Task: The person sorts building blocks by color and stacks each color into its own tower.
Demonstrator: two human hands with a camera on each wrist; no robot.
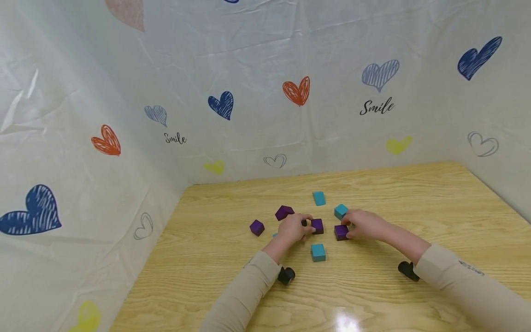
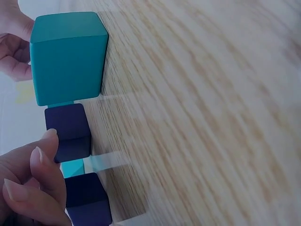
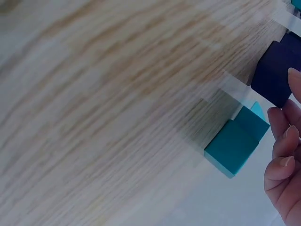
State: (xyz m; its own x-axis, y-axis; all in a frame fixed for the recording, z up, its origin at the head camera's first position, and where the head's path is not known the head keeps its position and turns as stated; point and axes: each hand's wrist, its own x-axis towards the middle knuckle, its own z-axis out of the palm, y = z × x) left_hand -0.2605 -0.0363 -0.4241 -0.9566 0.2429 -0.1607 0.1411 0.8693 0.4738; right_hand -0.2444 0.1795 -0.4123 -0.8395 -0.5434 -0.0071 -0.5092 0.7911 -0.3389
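One white sheet [image 1: 257,55] fills the upper half and left side of the head frame. One wooden surface [image 1: 373,184] spreads across the lower middle and right. Two beige sleeves [image 1: 469,276] come in from the bottom and the lower right. Two red hearts [image 1: 296,92] are on the sheet, one at upper center, one at left.

There are two hands, both near the center. The left hand [image 1: 292,227] is mostly closed, thumb and finger pinching the left side of one purple block [image 1: 318,226]; a dark bit shows between its fingers, and I cannot tell what it is. The right hand [image 1: 366,224] is also nearly closed, pinching the right side of a second purple block [image 1: 340,233], just right of the first and apart from it.

Two printed "Smile" words [image 1: 376,106] are on the sheet. Two black devices [image 1: 287,275] sit at the wrists.

Blocks: at least four purple, counting the two in the hands; the others [image 1: 257,228] are left of center. Four teal [image 1: 318,252] show: one below center, two above, and one mostly hidden by the left hand.
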